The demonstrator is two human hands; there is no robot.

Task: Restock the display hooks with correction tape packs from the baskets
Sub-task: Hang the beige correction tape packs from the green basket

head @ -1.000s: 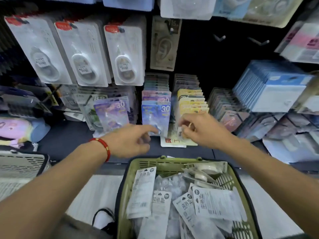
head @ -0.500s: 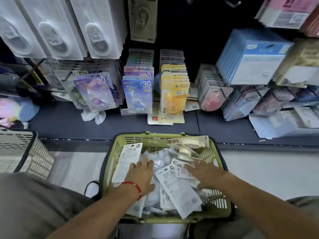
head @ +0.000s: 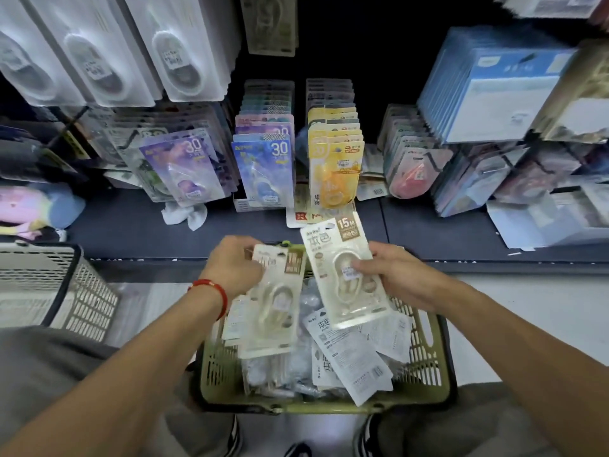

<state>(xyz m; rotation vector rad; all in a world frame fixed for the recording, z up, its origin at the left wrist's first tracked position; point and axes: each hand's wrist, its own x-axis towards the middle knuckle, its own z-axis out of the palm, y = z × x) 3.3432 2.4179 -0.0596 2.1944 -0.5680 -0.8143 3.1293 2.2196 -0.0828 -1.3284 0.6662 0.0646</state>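
Dark retail shelving fills the background, with rows of hanging packs on display hooks above a dark blue shelf (head: pixel 131 225). Large white blister packs (head: pixel 174 44) hang at upper left; below them, left to right, hang a purple row of packs (head: pixel 188 166), a blue row of packs (head: pixel 263 169) and a yellow row of packs (head: pixel 336 166), each marked with a large number. Further right hang a pink row of packs (head: pixel 412 169) and blue boxed packs (head: pixel 494 84). A crumpled white tissue (head: pixel 183 214) lies on the shelf just below the purple row. On the floor in front of the shelf sits a green basket (head: pixel 425 367), filled with cream correction tape packs lying mostly back side up. A grey basket (head: pixel 66 291) stands to its left, well apart. The left hand (head: pixel 235 268), with a red bracelet (head: pixel 214 291) at the wrist, grips the upper edge of one cream pack (head: pixel 276 301), fingers curled round it, above the basket. The right hand (head: pixel 398 278) holds a second cream pack (head: pixel 342 272) marked 15M, thumb pressed on its front face and fingers behind it, raised just above the basket's far rim. The two packs are near each other; contact between them cannot be determined. Grey trouser legs and dark shoes appear at the bottom edge.
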